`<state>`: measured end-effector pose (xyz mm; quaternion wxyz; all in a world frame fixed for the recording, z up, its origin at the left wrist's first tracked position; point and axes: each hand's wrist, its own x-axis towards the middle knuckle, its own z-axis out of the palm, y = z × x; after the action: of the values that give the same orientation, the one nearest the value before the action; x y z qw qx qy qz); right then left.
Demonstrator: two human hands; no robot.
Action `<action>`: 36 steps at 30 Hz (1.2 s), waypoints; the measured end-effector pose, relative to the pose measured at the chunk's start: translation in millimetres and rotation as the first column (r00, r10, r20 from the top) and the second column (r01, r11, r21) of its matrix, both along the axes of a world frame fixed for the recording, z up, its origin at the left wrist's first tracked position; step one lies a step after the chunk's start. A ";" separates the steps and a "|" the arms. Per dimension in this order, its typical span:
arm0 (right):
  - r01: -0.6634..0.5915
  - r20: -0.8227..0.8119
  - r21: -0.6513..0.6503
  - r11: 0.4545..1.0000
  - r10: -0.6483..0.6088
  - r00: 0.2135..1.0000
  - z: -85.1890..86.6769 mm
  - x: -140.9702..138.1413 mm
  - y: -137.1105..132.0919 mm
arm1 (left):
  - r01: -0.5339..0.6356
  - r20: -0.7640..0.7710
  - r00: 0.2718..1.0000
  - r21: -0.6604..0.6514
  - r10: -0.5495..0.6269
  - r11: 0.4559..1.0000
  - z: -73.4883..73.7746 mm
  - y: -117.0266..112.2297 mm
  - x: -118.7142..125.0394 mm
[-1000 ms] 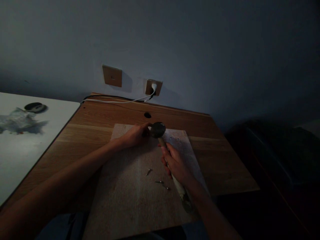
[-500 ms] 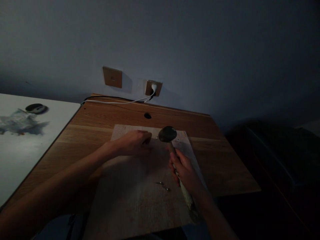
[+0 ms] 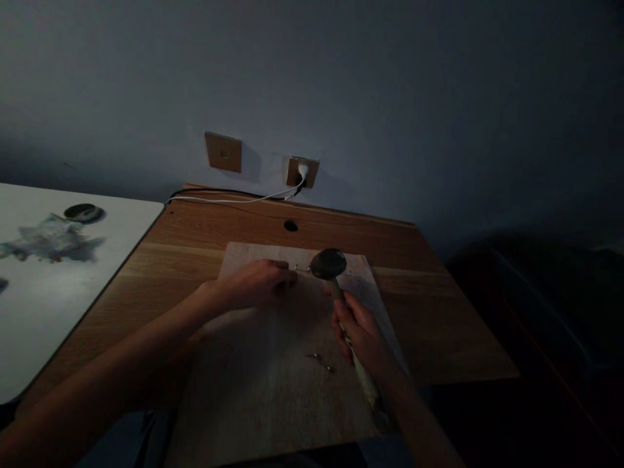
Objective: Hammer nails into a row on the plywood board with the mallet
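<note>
My right hand (image 3: 359, 335) is wrapped round the pale handle of a hammer (image 3: 329, 264), whose dark round head hovers over the far part of a light wooden board (image 3: 263, 390). My left hand (image 3: 256, 285) rests on the board just left of the hammer head, fingers curled and pinched together near a small nail (image 3: 301, 267) lying or standing at the board's far edge; the dim light hides whether the fingers touch it. Two loose nails (image 3: 319, 359) lie on the board near my right wrist.
The board lies on a brown wooden desk (image 3: 195, 227) with a cable hole (image 3: 290, 225). A white cable (image 3: 234, 198) runs to a wall socket (image 3: 302, 172). A white table (image 3: 49, 279) with a dark round object stands at the left. The right side is dark.
The hammer head has moved right and slightly nearer, away from my left hand's fingertips. My left hand drew back a little. One loose nail seen a second ago near my right hand is out of sight.
</note>
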<state>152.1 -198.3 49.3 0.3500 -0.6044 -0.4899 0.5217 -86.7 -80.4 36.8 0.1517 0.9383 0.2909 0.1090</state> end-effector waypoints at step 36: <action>-0.084 -0.040 -0.001 0.996 0.084 0.996 -5.1 -13.5 3.1 | -0.250 0.337 0.909 -0.029 0.245 0.968 -36.5 30.2 -6.0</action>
<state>138.7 -195.2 44.2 0.3367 -0.5734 -0.5070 0.5485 -92.7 -50.2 0.3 0.1775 0.8623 0.3764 0.2886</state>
